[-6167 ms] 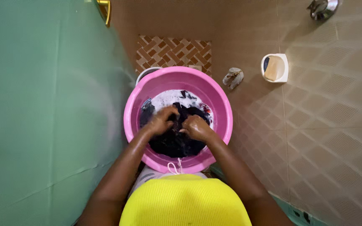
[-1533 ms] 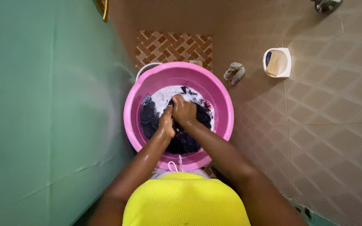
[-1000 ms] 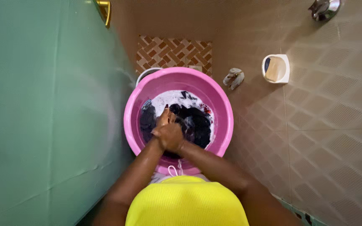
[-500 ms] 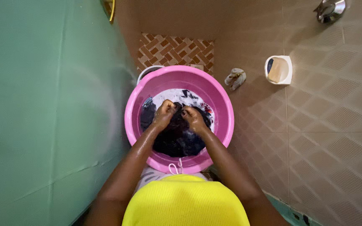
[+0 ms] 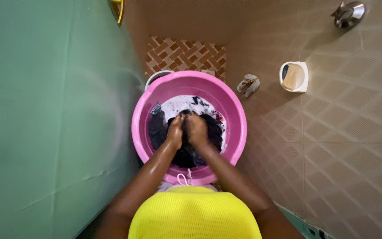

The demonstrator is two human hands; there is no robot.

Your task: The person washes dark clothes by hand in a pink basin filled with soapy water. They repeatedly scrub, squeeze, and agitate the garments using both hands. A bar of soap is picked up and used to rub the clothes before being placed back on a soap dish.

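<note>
Hands [image 5: 185,132] clench bunched dark cloth [image 5: 208,128], no clear long axis, in pink basin [image 5: 239,128].

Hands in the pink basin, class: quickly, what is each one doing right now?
Left hand: closed on the dark cloth in the pink basin.
Right hand: closed on the same dark cloth.

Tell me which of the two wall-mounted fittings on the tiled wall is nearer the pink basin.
The white soap dish holding a tan bar; the shiny metal fitting sits farther off, at the frame's top corner.
</note>
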